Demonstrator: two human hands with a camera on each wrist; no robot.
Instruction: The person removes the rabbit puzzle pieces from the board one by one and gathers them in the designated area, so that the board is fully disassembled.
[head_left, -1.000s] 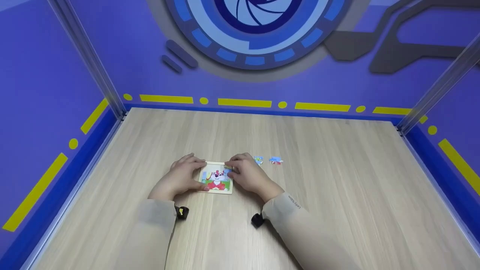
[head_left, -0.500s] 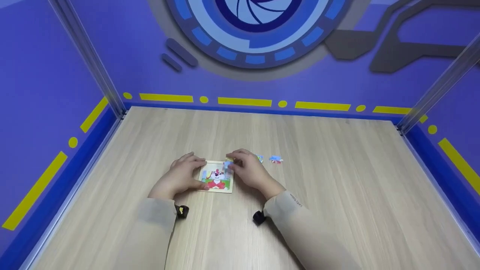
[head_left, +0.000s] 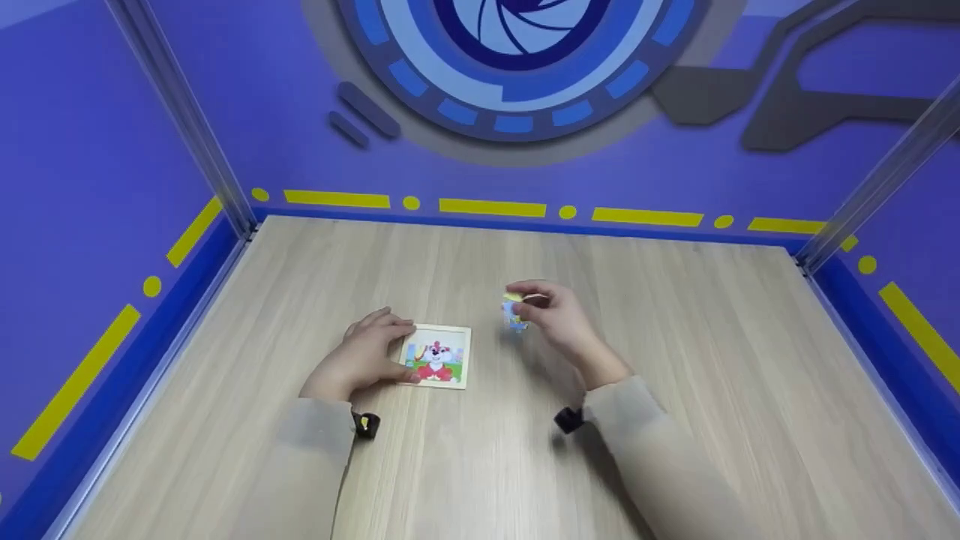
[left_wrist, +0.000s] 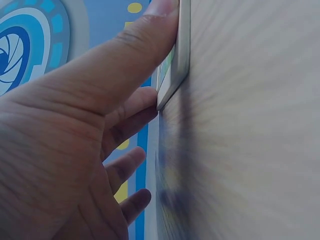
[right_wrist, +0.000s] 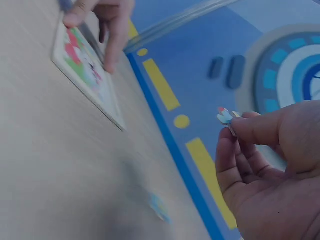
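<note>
In the head view, a small wooden jigsaw puzzle board point(head_left: 469, 352) with a pale rim lies on the table, showing a red and white cartoon animal. My left hand point(head_left: 358, 356) holds the board by its left side, thumb at the near corner and fingers at the far one. To the right, my right hand point(head_left: 559, 319) pinches a puzzle piece point(right_wrist: 226, 116) between thumb and fingertips, raised above the table. Below that hand a loose blue-green puzzle piece point(right_wrist: 159, 206) lies on the table, blurred. The upper part of the board's picture area is bare.
The wooden table point(head_left: 450, 465) is bounded by a blue back wall point(head_left: 255, 112) with yellow dashes. Side walls with metal corner posts point(head_left: 180, 112) stand left and right. Black wrist cameras point(head_left: 366, 425) sit on both wrists.
My right hand has lifted the puzzle piece out of the board's top right corner and carried it right, over the loose pieces. The left hand stays on the board.
</note>
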